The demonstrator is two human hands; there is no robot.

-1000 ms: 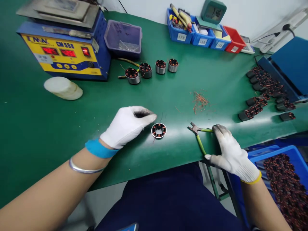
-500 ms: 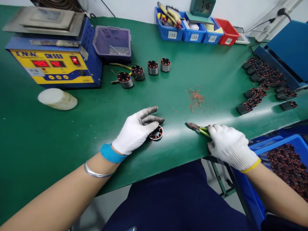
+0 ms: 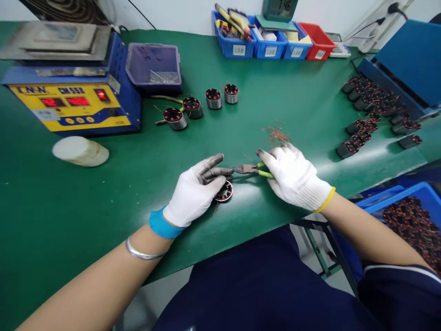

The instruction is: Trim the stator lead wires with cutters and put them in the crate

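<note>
A small round stator point(image 3: 224, 191) with copper windings lies on the green mat point(image 3: 103, 193) near the front edge. My left hand point(image 3: 196, 191), in a white glove, rests on its left side, thumb against it and two grey fingertips stretched past it to the right. My right hand point(image 3: 294, 177), also gloved, is closed round the green handles of a pair of cutters point(image 3: 250, 169). The cutter jaws point left and almost touch my left fingertips, just above the stator.
Several finished stators point(image 3: 201, 103) stand mid-table by a purple tray point(image 3: 154, 66). A yellow and blue machine point(image 3: 69, 99) sits at the left, a white disc stack point(image 3: 80, 151) before it. Copper scraps point(image 3: 277, 134), dark stators point(image 3: 372, 119) at right, blue bins point(image 3: 262, 43) behind.
My left hand moved onto the stator. My right hand picked the cutters up off the mat and carried them left to my left fingertips.
</note>
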